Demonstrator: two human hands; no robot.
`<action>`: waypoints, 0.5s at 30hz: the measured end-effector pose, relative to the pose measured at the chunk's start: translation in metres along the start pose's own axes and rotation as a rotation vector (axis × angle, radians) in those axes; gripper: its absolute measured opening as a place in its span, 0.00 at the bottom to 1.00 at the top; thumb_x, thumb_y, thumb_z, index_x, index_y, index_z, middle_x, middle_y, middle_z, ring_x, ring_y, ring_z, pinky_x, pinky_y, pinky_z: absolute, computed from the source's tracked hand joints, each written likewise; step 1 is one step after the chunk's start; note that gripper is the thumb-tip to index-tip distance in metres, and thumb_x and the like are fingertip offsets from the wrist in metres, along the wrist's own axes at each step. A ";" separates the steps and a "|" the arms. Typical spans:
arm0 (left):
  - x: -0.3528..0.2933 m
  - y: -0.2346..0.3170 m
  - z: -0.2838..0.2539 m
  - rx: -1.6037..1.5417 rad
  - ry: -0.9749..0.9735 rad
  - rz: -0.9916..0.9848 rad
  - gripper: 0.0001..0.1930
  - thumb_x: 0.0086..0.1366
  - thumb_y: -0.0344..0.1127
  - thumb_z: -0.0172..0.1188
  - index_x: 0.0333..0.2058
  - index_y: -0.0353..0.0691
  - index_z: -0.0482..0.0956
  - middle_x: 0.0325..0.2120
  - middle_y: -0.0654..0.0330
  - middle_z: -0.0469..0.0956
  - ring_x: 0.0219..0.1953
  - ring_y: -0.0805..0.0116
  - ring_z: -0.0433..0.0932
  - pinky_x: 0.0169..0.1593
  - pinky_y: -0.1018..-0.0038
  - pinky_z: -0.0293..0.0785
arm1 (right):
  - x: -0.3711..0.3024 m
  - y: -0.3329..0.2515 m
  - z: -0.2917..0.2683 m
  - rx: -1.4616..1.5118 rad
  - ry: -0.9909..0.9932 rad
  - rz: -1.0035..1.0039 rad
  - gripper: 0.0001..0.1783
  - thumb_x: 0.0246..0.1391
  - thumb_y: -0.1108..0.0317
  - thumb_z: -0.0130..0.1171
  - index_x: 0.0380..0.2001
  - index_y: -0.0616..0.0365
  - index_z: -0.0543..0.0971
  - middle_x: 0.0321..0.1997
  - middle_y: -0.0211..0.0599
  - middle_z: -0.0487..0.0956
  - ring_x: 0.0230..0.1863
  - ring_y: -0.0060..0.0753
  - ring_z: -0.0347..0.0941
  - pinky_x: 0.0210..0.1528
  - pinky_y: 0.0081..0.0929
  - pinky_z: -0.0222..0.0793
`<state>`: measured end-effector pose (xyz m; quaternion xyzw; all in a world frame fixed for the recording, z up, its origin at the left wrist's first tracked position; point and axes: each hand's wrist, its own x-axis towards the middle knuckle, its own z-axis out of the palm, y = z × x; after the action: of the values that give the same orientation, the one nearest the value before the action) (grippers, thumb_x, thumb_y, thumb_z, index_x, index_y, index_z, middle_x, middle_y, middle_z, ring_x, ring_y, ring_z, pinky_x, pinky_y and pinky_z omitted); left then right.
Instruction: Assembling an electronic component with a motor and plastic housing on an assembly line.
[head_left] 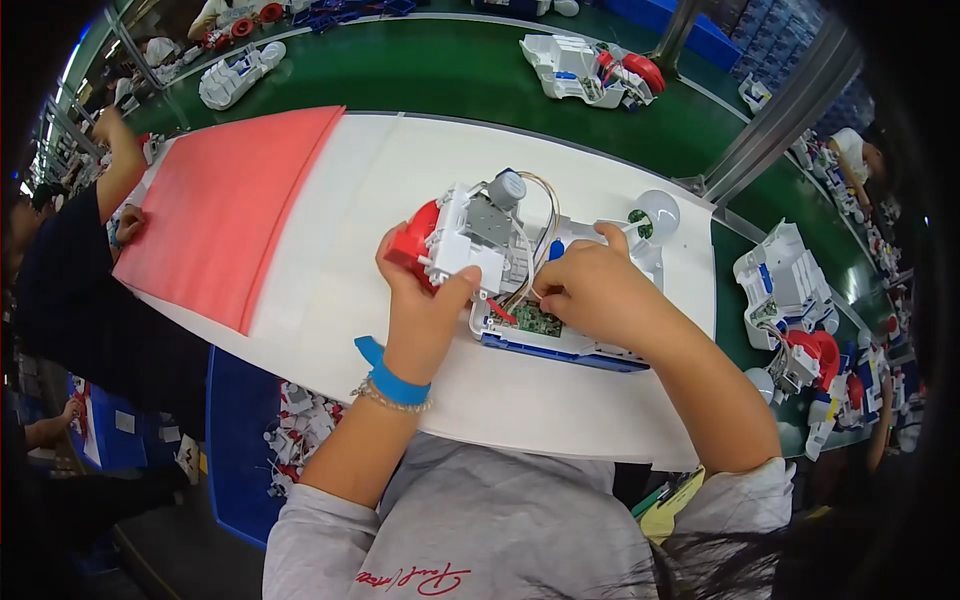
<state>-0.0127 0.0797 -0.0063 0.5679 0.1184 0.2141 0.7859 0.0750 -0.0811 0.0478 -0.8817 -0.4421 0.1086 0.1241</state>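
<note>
My left hand (412, 315) is closed around a white and red motor unit (470, 243) with a grey cylindrical motor on top, and holds it tilted over the worktable. Thin coloured wires (551, 205) loop from the unit down into an open white plastic housing (655, 268) with a blue lower edge. Inside the near part of that housing lies a green circuit board (538, 319). Just above the board, my right hand (603, 287) has its fingers bent in a pinch on the wires; the exact contact is partly hidden.
A white round dome (658, 213) with a small green board is at the housing's far right. Red foam sheets (230, 200) cover the table's left. Similar housings (230, 75) sit on the green conveyor (430, 70). A blue bin (240, 450) of parts stands below; a co-worker (70, 270) is at left.
</note>
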 end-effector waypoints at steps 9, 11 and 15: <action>-0.008 -0.004 -0.002 -0.039 -0.099 0.151 0.45 0.48 0.26 0.63 0.58 0.43 0.40 0.55 0.52 0.54 0.57 0.62 0.58 0.58 0.66 0.59 | -0.002 -0.009 0.000 0.076 -0.038 0.069 0.03 0.43 0.70 0.55 0.21 0.54 0.77 0.21 0.38 0.76 0.31 0.38 0.73 0.62 0.47 0.44; -0.009 -0.005 -0.002 -0.043 -0.101 0.137 0.45 0.48 0.26 0.63 0.58 0.43 0.40 0.55 0.52 0.54 0.57 0.62 0.58 0.59 0.66 0.59 | -0.003 -0.006 0.002 0.071 -0.033 0.052 0.03 0.43 0.70 0.55 0.21 0.55 0.77 0.21 0.38 0.76 0.32 0.38 0.72 0.62 0.47 0.45; -0.013 -0.007 -0.007 0.002 -0.131 0.187 0.46 0.48 0.27 0.64 0.58 0.42 0.39 0.56 0.53 0.53 0.58 0.62 0.57 0.59 0.66 0.57 | -0.006 -0.006 -0.001 0.074 -0.051 -0.009 0.02 0.42 0.70 0.56 0.22 0.55 0.76 0.22 0.37 0.75 0.33 0.37 0.72 0.60 0.46 0.47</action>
<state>-0.0258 0.0770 -0.0158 0.5902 0.0135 0.2490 0.7678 0.0672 -0.0829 0.0516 -0.8716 -0.4445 0.1466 0.1460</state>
